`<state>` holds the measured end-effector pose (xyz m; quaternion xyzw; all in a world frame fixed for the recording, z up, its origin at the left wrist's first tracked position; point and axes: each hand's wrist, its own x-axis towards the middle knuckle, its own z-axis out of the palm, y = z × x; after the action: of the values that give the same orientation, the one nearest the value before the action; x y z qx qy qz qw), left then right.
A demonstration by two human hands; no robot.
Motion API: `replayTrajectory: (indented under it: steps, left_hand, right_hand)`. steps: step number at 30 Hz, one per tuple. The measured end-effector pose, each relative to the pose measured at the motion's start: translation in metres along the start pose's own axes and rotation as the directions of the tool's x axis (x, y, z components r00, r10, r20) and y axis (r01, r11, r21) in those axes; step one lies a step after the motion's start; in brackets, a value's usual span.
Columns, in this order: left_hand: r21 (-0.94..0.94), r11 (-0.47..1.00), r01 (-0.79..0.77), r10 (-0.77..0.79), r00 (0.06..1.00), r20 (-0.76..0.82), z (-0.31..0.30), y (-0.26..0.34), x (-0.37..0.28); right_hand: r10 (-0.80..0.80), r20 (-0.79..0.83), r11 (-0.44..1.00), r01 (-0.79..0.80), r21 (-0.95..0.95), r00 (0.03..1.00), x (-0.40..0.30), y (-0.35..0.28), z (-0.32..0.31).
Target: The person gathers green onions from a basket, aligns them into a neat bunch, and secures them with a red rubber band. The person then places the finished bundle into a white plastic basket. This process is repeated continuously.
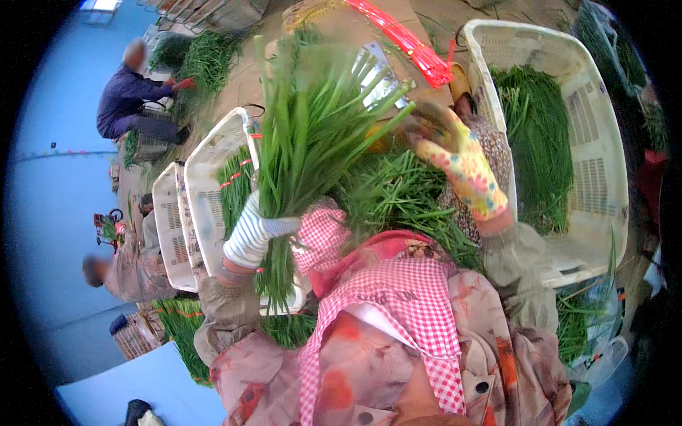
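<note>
My left hand (256,231), in a white glove with blue stripes, grips a large bunch of long green stalks (298,154), probably garlic chives. Its cut, pale ends fan out upward and the thin leaves hang below the fist. My right hand (453,160), in a yellow floral glove, is raised to the right of the bunch; its fingers are blurred, and I cannot tell whether they hold anything. Loose green stalks (410,197) lie heaped on my lap, between my hands. Beyond them is a shiny metal plate (381,74).
Red ties (410,42) lie on a board ahead. A white plastic crate (591,122) with loose greens stands at right. Another crate (194,154) with red-banded bunches (234,181) stands at left. Banded greens (184,325) lie lower left. Two co-workers (136,101), (133,266) sit at left.
</note>
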<state>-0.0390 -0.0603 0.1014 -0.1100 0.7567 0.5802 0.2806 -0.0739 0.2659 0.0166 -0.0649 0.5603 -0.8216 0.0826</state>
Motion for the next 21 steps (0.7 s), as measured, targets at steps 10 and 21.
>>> replayTrajectory:
  steps: [10,21]
  left_hand:
    - [-0.381,0.864,0.330,-0.123,0.871,0.475,0.037,-0.065,0.010]
    - [-0.357,0.897,0.262,-0.128,0.925,0.357,0.051,-0.072,0.004]
  right_hand:
    - [0.271,0.088,0.948,-0.281,0.146,0.959,-0.006,0.020,-0.001]
    - [0.291,0.043,0.836,-0.275,0.475,0.956,-0.009,0.011,-0.021]
